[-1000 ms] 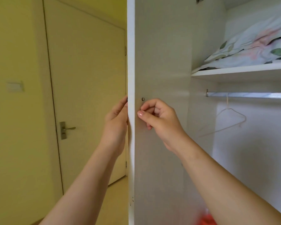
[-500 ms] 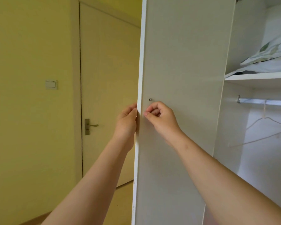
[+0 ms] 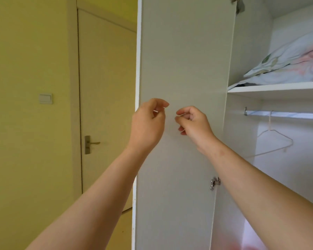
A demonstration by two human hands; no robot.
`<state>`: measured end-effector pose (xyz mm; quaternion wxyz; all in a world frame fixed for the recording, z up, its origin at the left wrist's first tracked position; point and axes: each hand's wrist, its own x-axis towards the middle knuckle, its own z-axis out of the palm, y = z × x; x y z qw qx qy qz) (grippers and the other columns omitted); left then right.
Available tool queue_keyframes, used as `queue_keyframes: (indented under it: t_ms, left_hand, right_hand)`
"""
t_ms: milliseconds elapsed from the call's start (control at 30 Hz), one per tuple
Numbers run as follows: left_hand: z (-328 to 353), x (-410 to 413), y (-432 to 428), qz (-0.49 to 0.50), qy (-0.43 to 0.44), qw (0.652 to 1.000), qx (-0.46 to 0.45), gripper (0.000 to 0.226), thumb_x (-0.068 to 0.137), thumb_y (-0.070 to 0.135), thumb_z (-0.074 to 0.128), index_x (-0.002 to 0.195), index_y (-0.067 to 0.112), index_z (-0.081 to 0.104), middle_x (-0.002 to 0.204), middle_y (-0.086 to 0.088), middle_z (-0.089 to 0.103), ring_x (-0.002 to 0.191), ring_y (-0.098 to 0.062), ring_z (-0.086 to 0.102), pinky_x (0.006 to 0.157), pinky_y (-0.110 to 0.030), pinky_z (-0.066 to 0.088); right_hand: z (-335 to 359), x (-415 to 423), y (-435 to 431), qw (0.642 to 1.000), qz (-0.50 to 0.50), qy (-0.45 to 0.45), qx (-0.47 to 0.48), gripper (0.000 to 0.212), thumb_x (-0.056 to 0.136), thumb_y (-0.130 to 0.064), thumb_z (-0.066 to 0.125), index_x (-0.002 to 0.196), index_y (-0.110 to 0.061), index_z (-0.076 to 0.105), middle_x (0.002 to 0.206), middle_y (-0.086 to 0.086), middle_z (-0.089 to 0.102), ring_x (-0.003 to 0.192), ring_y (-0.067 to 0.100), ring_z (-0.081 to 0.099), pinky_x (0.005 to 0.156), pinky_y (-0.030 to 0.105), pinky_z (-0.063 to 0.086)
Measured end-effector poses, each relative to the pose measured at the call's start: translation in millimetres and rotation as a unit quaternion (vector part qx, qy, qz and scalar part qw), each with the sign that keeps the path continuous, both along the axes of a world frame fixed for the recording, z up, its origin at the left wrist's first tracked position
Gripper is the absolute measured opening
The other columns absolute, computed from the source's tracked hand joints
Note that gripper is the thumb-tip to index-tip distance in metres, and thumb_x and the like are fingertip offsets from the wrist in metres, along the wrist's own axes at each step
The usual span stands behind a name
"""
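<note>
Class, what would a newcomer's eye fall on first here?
The left hand and right hand, fingers curled, nearly meet before the open white wardrobe door at centre. Right of them, floral bedding lies on the white upper shelf, above a thin wire hanger on the silver rail.

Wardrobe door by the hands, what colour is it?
The wardrobe door is plain white, with no pattern; the head view shows it.

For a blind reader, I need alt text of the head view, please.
Two hands, the left hand and the right hand, are raised with curled fingers before the inner face of an open white wardrobe door; whether they hold anything is unclear. Inside, folded bedding lies on a shelf above a rail with one hanger.
</note>
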<state>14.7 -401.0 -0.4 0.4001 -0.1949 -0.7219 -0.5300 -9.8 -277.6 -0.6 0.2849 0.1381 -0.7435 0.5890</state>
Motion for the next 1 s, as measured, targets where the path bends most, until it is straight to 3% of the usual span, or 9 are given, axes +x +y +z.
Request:
queue_keyframes:
  t_ms: [233, 367, 533, 767, 900, 1000]
  left_hand:
    - [15, 3, 109, -0.131, -0.011, 0.991, -0.035, 0.022, 0.087, 0.010, 0.053, 0.107, 0.018, 0.060, 0.090, 0.004, 0.057, 0.066, -0.003, 0.050, 0.067, -0.023, 0.038]
    - [31, 7, 178, -0.196, -0.008, 0.979, -0.056, 0.024, 0.086, 0.009, 0.053, 0.108, 0.015, 0.060, 0.087, 0.002, 0.056, 0.071, -0.016, 0.051, 0.075, -0.029, 0.045]
    - [57, 11, 254, -0.252, 0.013, 0.964, -0.079, 0.023, 0.085, 0.007, 0.051, 0.104, 0.016, 0.061, 0.087, 0.001, 0.056, 0.069, -0.017, 0.049, 0.072, -0.028, 0.042]
    - [95, -2, 336, -0.267, 0.081, 0.953, -0.117, 0.023, 0.091, 0.012, 0.045, 0.107, 0.017, 0.060, 0.094, 0.004, 0.055, 0.081, -0.016, 0.050, 0.069, -0.022, 0.033]
    - [119, -23, 365, -0.260, 0.132, 0.945, -0.149, 0.026, 0.090, 0.015, 0.046, 0.113, 0.018, 0.058, 0.103, 0.002, 0.057, 0.088, -0.016, 0.052, 0.079, -0.029, 0.041]
    - [133, -42, 383, -0.248, 0.171, 0.939, -0.165, 0.027, 0.090, 0.016, 0.047, 0.115, 0.019, 0.057, 0.110, 0.001, 0.058, 0.089, -0.013, 0.049, 0.079, -0.029, 0.042]
  right_hand:
    - [23, 45, 115, 0.992, -0.125, 0.030, 0.020, 0.025, 0.088, -0.004, 0.052, 0.075, -0.026, 0.051, 0.069, -0.003, 0.052, 0.058, 0.011, 0.049, 0.058, 0.022, 0.041]
    - [40, 83, 183, 0.975, -0.216, 0.040, 0.038, 0.028, 0.088, -0.001, 0.049, 0.073, -0.025, 0.053, 0.068, -0.001, 0.051, 0.057, 0.012, 0.047, 0.058, 0.024, 0.041]
    - [63, 124, 253, 0.950, -0.300, 0.046, 0.068, 0.029, 0.086, 0.000, 0.049, 0.071, -0.023, 0.054, 0.067, 0.001, 0.047, 0.060, 0.016, 0.046, 0.057, 0.024, 0.041]
    - [97, 145, 322, 0.907, -0.394, 0.076, 0.130, 0.028, 0.087, -0.005, 0.052, 0.069, -0.026, 0.053, 0.062, -0.006, 0.046, 0.063, 0.012, 0.046, 0.061, 0.020, 0.040]
    - [118, 138, 353, 0.868, -0.455, 0.098, 0.171, 0.014, 0.088, -0.006, 0.051, 0.081, -0.017, 0.055, 0.064, -0.006, 0.045, 0.059, 0.006, 0.042, 0.048, 0.005, 0.034]
    - [127, 128, 372, 0.833, -0.499, 0.103, 0.215, 0.010, 0.088, -0.008, 0.051, 0.084, -0.017, 0.055, 0.067, -0.008, 0.047, 0.061, 0.005, 0.043, 0.054, 0.012, 0.035]
